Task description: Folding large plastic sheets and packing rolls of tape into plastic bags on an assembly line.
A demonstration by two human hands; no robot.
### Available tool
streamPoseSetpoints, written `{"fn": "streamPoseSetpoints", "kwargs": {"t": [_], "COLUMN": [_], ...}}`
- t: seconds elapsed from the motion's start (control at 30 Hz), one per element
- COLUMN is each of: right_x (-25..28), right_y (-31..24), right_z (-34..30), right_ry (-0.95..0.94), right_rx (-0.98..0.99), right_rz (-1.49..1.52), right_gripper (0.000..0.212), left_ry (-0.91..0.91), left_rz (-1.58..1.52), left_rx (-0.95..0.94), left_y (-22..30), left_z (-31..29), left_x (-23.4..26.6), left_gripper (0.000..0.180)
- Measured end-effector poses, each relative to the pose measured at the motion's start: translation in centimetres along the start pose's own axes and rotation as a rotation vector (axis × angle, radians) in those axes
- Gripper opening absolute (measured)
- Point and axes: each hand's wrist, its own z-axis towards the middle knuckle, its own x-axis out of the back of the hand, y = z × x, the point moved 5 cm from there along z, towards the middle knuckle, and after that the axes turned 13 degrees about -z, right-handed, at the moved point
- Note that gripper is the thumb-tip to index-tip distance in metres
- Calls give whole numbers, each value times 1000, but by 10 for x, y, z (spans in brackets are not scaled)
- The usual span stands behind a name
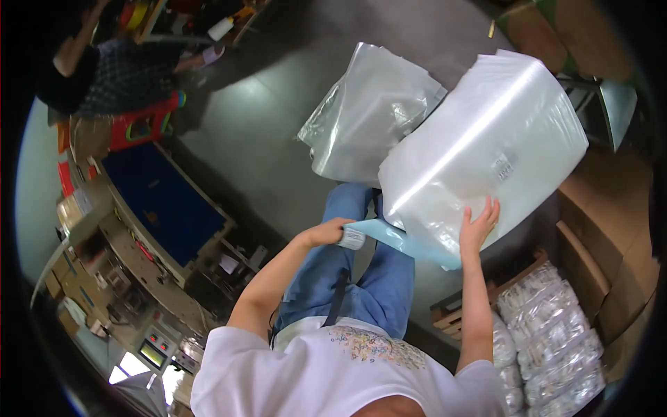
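Note:
A large stack of clear plastic sheets or bags [486, 132] lies in front of me to the right, with a small printed mark on its top. My right hand [479, 224] rests on its near edge, fingers spread. A pale blue strip of plastic film [392, 235] runs from the stack's near corner towards my left hand [326, 233]. Those left fingers are closed on the film's end, over my thighs. Beside them hangs a small white piece with print [352, 239]; whether it is a label or a roll I cannot tell.
Another clear plastic stack [379, 115] sits farther left. A workbench with a dark blue top [163, 201] and machinery stand at left; a person [128, 73] is at far left. Plastic-wrapped bundles [556, 326] on a wooden pallet [448, 316] and cardboard [611, 215] flank me at right.

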Motion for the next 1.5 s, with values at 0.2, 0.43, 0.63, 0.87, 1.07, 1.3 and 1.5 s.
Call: {"fn": "streamPoseSetpoints", "kwargs": {"t": [0.2,0.43,0.63,0.87,1.07,1.3,1.5], "right_x": [-18,-140,-204,-209,-216,-146,-12], "right_y": [-172,-207,-187,-200,-208,-261,-366], "right_z": [-17,-80,-117,-141,-136,-101,6], "right_ry": [-488,-1262,-1275,-1412,-1217,-724,-265], "right_rx": [362,-314,-666,-643,-429,279,717], "right_rz": [631,860,857,898,925,630,451], "right_gripper": [20,23,22,19,15,29,42], "left_ry": [573,661,761,697,791,1026,993], "left_rz": [-773,-1325,-1350,-1435,-1313,-1137,274], "left_rx": [-1,-170,-60,-426,-404,-694,-930], "left_y": [-88,-197,-272,-288,-260,-172,-3], "left_z": [-96,-102,24,173,219,162,59], "left_x": [59,57,104,235,282,257,91], "left_gripper": [21,29,30,31,31,24,34]}}
